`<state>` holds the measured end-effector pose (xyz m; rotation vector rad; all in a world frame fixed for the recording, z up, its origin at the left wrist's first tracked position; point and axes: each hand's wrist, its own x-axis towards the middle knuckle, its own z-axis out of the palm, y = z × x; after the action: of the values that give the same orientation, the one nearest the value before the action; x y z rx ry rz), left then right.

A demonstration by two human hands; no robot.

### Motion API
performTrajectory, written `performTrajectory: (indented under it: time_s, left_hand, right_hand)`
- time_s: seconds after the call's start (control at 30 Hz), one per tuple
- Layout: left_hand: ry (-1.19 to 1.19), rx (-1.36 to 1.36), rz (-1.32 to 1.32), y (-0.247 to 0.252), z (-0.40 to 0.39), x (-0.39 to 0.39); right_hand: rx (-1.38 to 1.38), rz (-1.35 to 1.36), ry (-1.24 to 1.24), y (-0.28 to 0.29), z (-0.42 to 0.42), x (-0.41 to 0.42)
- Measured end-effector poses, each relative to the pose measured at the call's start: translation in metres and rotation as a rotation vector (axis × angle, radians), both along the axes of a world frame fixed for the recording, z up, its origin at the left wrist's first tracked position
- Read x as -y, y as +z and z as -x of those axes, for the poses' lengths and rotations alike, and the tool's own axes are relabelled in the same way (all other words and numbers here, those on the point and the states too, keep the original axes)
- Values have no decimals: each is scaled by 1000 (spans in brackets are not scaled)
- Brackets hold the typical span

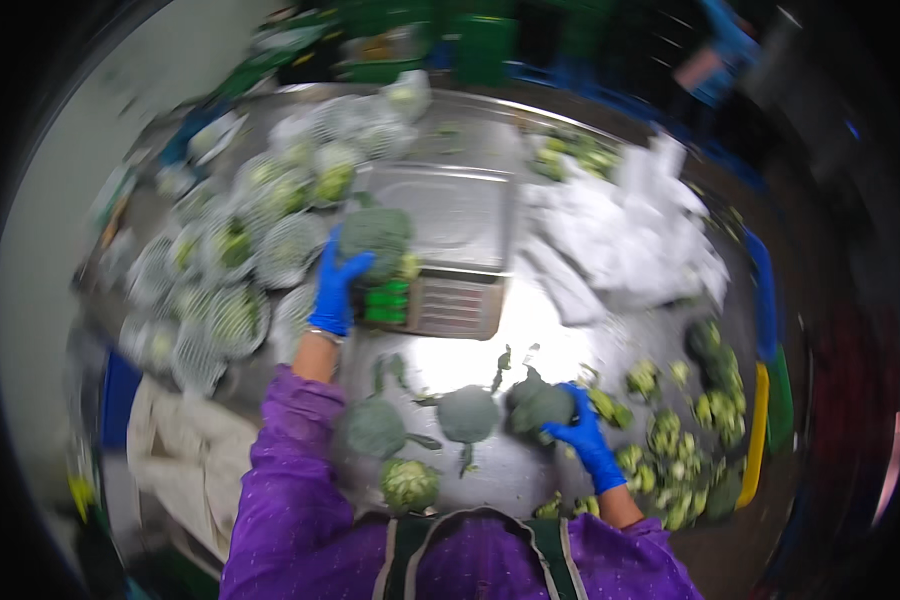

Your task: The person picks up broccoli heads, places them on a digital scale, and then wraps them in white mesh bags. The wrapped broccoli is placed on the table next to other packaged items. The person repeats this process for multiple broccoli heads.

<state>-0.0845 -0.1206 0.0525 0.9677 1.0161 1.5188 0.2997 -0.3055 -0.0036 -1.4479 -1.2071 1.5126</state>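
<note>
My left hand (337, 285), in a blue glove, holds a large broccoli head (376, 238) at the left edge of a digital scale's metal platform (457, 214). Below the platform is the scale's keypad, with a green display partly covered by the broccoli. My right hand (586, 435), also gloved in blue, grips another broccoli head (538, 405) low on the steel table. Beside it to the left lie a broccoli head (467, 414) and a further broccoli head (375, 427), with a pale green cauliflower-like head (409, 485) nearer my body.
Many vegetable heads in white foam nets (236, 319) cover the table's left side. White bags or sheets (615, 232) are heaped at the right. Cut stalk pieces (675, 450) lie front right. Beige cloth (195, 457) hangs front left. A person (716, 64) is at the far right.
</note>
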Motion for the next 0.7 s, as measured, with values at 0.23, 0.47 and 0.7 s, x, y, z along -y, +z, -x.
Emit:
performTrajectory:
  time_s: [0.23, 0.47, 0.7]
  left_hand:
    - [-170, -273, 76, -69, -3, -99]
    - [123, -523, -28, -32, 27, -12]
    - [-12, -312, 269, 3, 5, 139]
  right_hand:
    - [371, -230, 365, -26, -23, 47]
    - [371, -153, -200, -39, -51, -110]
    - [1176, -217, -63, -124, -60, -249]
